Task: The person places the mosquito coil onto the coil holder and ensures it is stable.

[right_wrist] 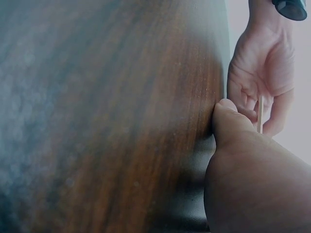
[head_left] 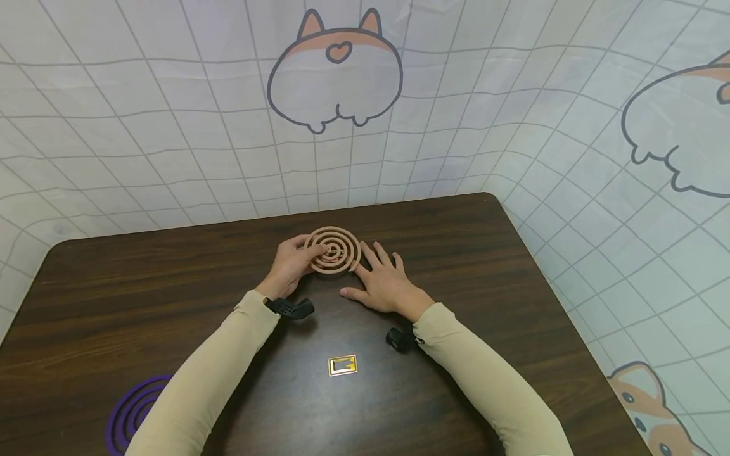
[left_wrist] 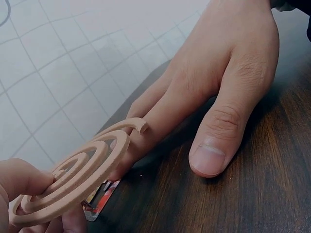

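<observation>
Beige coil (head_left: 338,251) juts right from our left hand (head_left: 289,263), which pinches it, beside our outspread right hand (head_left: 389,285).

Dog drawings (head_left: 336,82) mark the gridded backdrop (head_left: 194,139) behind the dark table (head_left: 142,304).

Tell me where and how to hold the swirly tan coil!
Probably pinch the tan coil across several rings from its left, as the left hand does, thumb above, fingers beneath: it's flat with gaps, and its free end is by the right hand.
</observation>
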`<state>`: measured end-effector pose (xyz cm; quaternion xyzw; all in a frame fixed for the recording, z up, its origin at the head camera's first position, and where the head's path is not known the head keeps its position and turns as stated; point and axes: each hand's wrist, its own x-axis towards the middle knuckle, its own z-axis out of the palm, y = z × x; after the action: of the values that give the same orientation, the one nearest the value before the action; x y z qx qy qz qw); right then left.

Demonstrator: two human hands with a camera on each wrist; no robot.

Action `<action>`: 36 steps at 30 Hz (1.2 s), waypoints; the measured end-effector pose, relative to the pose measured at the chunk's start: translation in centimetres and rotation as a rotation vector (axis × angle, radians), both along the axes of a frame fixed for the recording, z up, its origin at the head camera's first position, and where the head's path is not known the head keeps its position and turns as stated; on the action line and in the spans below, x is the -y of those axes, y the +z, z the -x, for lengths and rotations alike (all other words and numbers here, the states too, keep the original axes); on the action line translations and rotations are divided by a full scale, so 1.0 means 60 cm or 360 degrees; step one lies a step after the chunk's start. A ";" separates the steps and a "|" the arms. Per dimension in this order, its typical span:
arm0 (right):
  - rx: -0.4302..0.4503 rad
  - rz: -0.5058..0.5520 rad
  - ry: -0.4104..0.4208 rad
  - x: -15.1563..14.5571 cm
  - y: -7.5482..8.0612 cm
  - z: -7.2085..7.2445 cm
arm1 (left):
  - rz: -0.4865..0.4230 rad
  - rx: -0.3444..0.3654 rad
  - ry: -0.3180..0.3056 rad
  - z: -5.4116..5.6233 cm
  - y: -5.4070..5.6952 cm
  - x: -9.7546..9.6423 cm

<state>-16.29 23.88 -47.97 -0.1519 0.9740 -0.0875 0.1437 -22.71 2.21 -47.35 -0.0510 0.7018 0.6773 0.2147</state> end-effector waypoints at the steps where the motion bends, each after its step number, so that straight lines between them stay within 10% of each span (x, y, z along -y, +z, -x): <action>1: 0.0000 0.0000 0.0000 0.000 0.000 0.000 | 0.0002 -0.0003 -0.0001 0.000 0.000 0.000; 36: -0.0021 0.0016 0.0013 -0.003 0.000 -0.004 | 0.0067 -0.0057 -0.0024 -0.004 0.001 0.001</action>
<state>-16.04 24.08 -47.99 -0.1572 0.9738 -0.0909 0.1368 -22.46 2.13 -47.29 -0.0380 0.7200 0.6616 0.2061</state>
